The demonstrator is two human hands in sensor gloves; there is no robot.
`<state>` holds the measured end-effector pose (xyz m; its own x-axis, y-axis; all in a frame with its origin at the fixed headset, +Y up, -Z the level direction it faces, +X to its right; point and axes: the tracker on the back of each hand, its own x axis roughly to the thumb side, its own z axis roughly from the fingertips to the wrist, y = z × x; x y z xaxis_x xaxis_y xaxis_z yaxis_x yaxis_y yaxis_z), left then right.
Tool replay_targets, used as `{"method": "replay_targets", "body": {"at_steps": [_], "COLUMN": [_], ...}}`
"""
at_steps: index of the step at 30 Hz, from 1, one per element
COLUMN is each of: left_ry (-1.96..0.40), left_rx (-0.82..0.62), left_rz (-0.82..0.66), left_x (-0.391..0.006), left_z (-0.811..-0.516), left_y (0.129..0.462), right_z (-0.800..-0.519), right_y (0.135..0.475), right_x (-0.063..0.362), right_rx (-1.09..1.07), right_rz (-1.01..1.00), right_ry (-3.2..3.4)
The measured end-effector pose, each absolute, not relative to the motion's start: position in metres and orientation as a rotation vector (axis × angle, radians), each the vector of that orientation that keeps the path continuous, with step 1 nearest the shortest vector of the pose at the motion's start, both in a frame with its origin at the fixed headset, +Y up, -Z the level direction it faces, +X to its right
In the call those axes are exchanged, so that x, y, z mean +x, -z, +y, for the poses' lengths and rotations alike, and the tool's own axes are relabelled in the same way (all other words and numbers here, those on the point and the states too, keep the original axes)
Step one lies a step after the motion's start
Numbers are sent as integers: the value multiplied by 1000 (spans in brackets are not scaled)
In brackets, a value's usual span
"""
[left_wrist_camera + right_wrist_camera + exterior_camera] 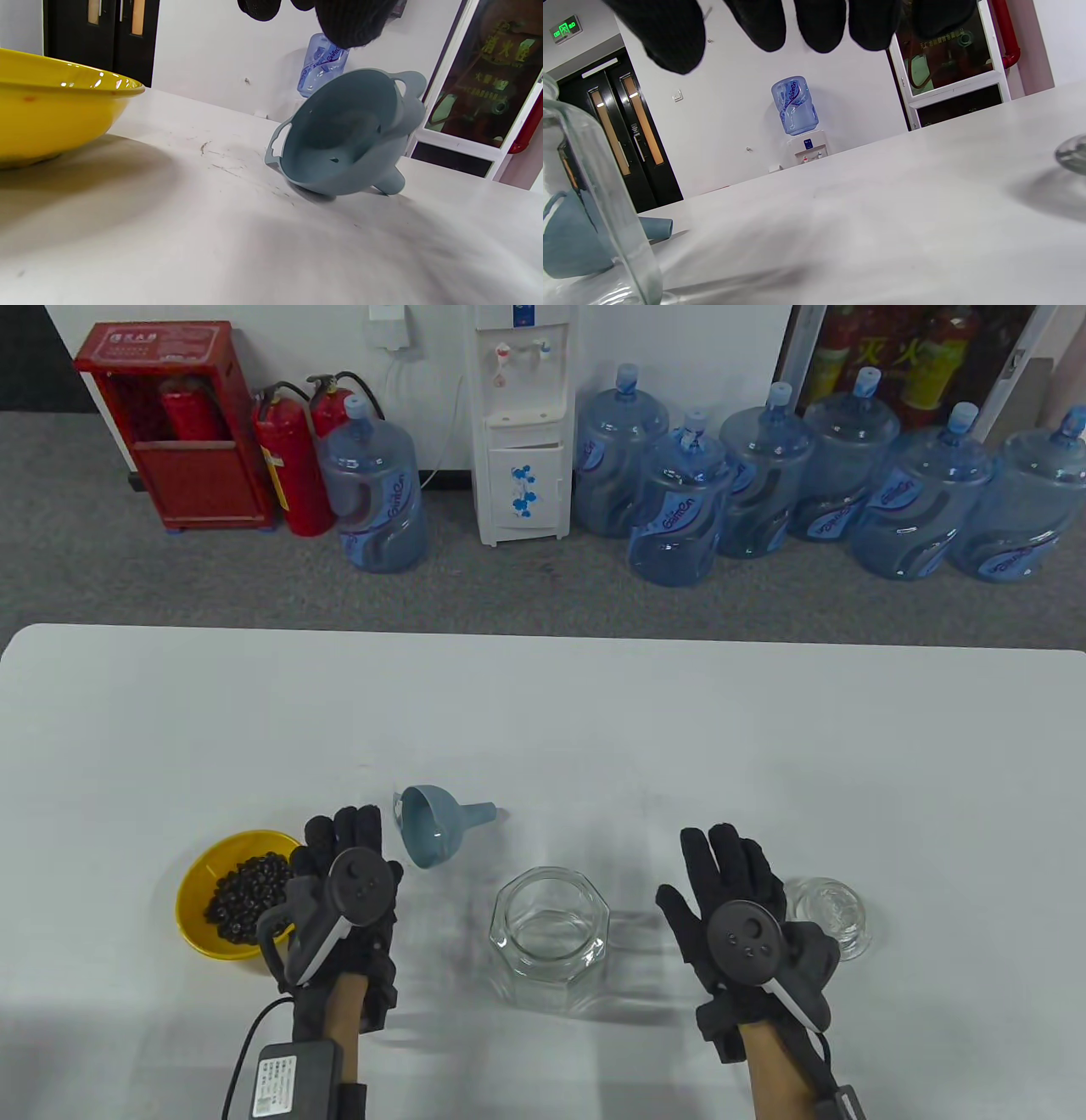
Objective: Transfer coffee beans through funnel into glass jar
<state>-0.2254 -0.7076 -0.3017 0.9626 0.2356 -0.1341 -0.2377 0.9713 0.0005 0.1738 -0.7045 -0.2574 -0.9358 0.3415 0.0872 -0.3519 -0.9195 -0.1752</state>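
A blue-grey funnel (434, 828) lies on its side on the white table, spout to the right; it also shows in the left wrist view (345, 135). A yellow bowl (197, 891) with dark coffee beans (249, 896) stands at the left. An empty, open glass jar (550, 937) stands in the middle. My left hand (344, 865) hovers between bowl and funnel, fingers spread, holding nothing. My right hand (731, 891) is open to the right of the jar, holding nothing.
A glass lid (830, 913) lies just right of my right hand. The table's (543, 712) far half is bare. Beyond it on the floor stand water jugs, a dispenser and fire extinguishers.
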Motion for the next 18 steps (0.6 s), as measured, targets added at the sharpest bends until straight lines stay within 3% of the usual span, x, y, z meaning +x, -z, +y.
{"method": "replay_targets", "body": {"at_steps": [9,18], "left_ry": [-123,-128], "left_rx": [-111,-228], "left_rz": [152,227], "left_x": [-230,-229], "left_z": [-696,-710], "left_y": [348,395], "right_z": [-706,-709], "right_y": [260,260], "right_x": [170,163], "right_rx": [116,162], "right_rz": [-236,-216], "right_ry": [-2780,-2815]}}
